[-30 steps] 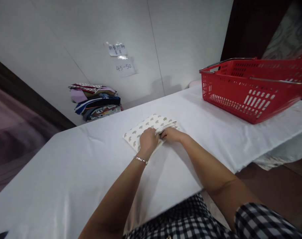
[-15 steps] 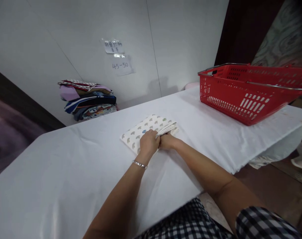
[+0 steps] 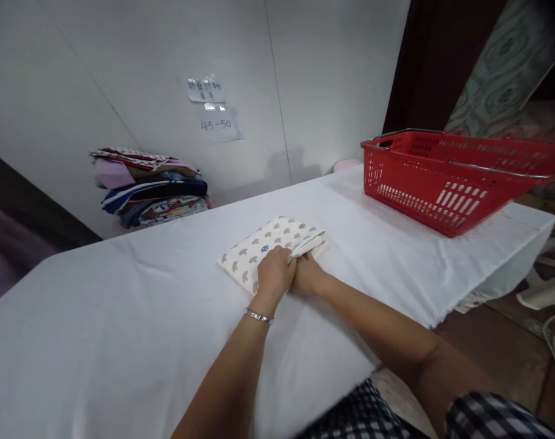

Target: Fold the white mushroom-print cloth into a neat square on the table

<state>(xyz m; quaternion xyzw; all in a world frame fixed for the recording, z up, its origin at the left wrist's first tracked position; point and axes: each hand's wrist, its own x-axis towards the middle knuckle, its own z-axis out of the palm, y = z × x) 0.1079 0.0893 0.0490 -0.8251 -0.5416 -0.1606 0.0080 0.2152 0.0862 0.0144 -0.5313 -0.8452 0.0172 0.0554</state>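
Observation:
A folded white cloth (image 3: pixel 249 253) printed with grey mushroom-like shapes lies on the white-covered table (image 3: pixel 168 329). My left hand (image 3: pixel 275 271), with a silver bracelet at its wrist, closes over the cloth's near edge. Right beside it, my right hand (image 3: pixel 308 277) is closed at the layered right end of the cloth, its fingers partly hidden under the layers. Those layers are raised and bunched between the two hands, while the far left part lies flat.
A red plastic basket (image 3: pixel 410 192) with metal handles stands on the table at the right. Several folded clothes (image 3: pixel 153 186) are stacked beyond the far edge at the left. Two handwritten paper notes (image 3: pixel 218 125) are taped to the wall.
The view has shifted slightly, so the basket and notes sit a little lower. Both hands stay on the cloth, and its right-end layers are a little more opened out around the right hand.

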